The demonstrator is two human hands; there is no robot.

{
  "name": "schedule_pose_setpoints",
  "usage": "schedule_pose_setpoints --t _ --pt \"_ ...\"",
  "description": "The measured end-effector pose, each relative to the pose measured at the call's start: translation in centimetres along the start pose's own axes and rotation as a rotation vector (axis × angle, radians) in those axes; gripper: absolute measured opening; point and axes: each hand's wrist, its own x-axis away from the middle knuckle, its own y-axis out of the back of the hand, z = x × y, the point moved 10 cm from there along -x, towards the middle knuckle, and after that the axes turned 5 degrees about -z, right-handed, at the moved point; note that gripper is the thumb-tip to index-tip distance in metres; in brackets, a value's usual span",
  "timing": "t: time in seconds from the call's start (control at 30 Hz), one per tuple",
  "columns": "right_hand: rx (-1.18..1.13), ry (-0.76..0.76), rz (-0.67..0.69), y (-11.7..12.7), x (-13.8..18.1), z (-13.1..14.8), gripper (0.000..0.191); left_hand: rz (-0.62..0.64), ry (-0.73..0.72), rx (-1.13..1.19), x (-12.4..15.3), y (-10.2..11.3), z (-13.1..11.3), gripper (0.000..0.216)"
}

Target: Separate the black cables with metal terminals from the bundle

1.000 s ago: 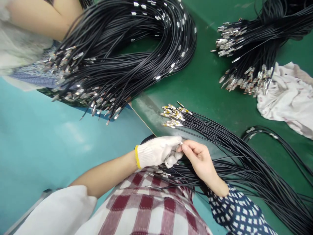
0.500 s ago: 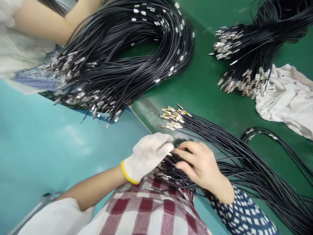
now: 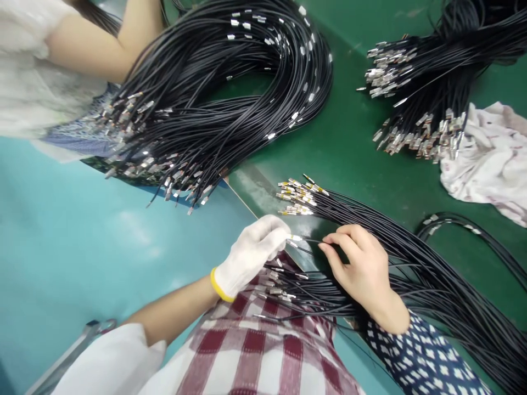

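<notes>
My left hand (image 3: 259,247), in a white glove with a yellow cuff, pinches the metal-tipped end of a thin black cable (image 3: 309,240). A few centimetres along, my right hand (image 3: 360,263), bare, grips the same cable between thumb and fingertips. Close by hangs a second cable end, also at the gloved fingers. Below both hands, a bundle of black cables (image 3: 325,291) with silver connector ends rests against the checked apron (image 3: 251,345). Just beyond them lies another cable bundle (image 3: 366,216), its connectors (image 3: 298,197) marked with yellow.
A large looped cable bundle (image 3: 263,115) lies at the upper left beside a co-worker's arm (image 3: 93,49). More bundled cables (image 3: 440,77) sit at the upper right, near a crumpled white cloth (image 3: 489,164). The green table's edge (image 3: 242,200) runs diagonally past my left hand.
My hands have moved apart, my right hand shifting right along the cable. The cable between them now shows, and the view has shifted slightly.
</notes>
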Motion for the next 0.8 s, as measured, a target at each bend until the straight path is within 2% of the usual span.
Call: schedule_pose_setpoints --t 0.07,0.17,0.33,0.47,0.63,0.8 --pt "-0.023 0.004 0.024 -0.2 -0.3 0.5 0.011 0.001 -0.034 0.045 0.0 0.0 -0.6 0.018" --pt "-0.102 -0.002 0.086 -1.2 -1.3 1.6 0.014 -0.019 -0.123 -0.046 0.3 0.1 -2.0 0.020" --pt "-0.279 -0.013 0.293 -4.0 -1.9 3.0 0.018 -0.023 -0.160 -0.092 0.4 0.0 -2.5 0.020" --pt "-0.451 -0.099 0.263 -3.8 -1.7 2.7 0.017 -0.046 -0.144 -0.043 0.3 0.5 -2.0 0.014" --pt "-0.476 -0.161 0.178 -2.9 -1.9 2.2 0.014 0.000 -0.159 -0.111 0.3 0.3 -2.1 0.018" --pt "-0.633 -0.286 0.368 -5.1 -1.5 2.0 0.019 0.028 -0.230 -0.113 0.2 -0.3 -2.9 0.019"
